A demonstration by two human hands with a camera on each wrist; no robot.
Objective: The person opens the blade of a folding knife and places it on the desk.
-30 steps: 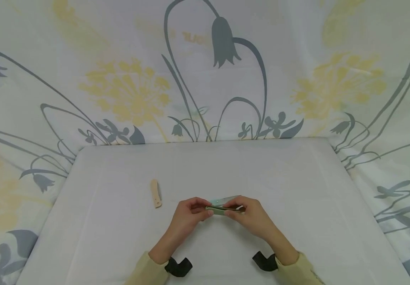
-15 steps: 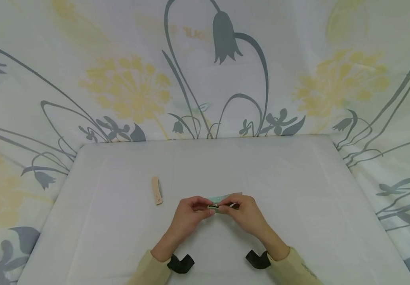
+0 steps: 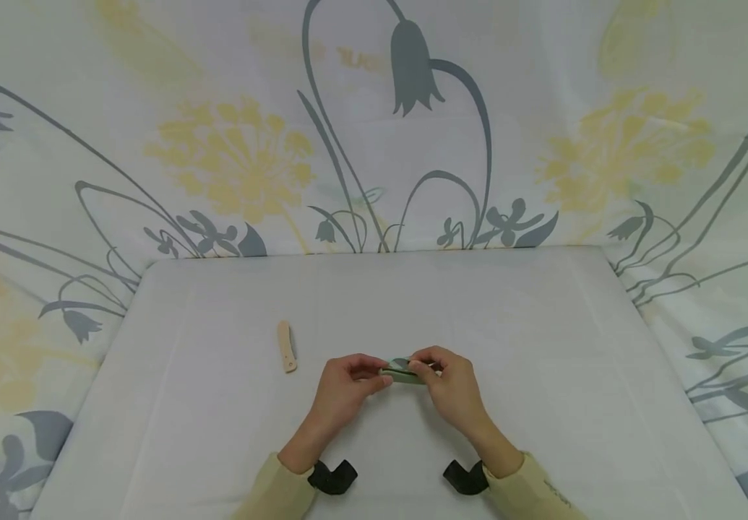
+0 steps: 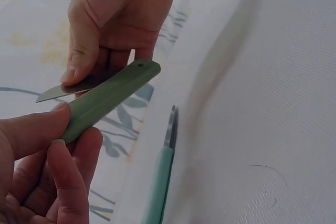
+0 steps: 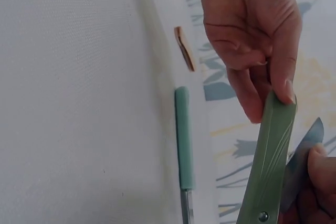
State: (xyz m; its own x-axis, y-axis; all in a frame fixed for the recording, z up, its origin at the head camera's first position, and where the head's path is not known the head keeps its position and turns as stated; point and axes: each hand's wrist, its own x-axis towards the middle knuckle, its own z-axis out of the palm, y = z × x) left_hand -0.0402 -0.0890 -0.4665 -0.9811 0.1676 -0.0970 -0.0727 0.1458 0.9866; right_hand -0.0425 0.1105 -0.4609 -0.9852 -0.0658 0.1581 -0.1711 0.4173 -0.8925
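Observation:
A folding knife with a green handle is held up between both hands. My left hand pinches one end of the handle between thumb and fingers. With thumb and fingers, my right hand pinches the knife's grey blade, which stands partly out of the handle at a narrow angle, its tip towards the left hand. A rivet shows at the handle's other end. On the table beyond lies a teal-handled knife with its blade out; in the head view the hands largely hide it.
A folding knife with a pale wooden handle lies on the white table, left of the hands. A flower-printed cloth rises along the back and sides. Black bands are worn on both wrists.
My right hand's fingers have shifted on the green folding knife, and its blade now shows above the handle. The left hand keeps its grip. The wooden-handled knife stays put.

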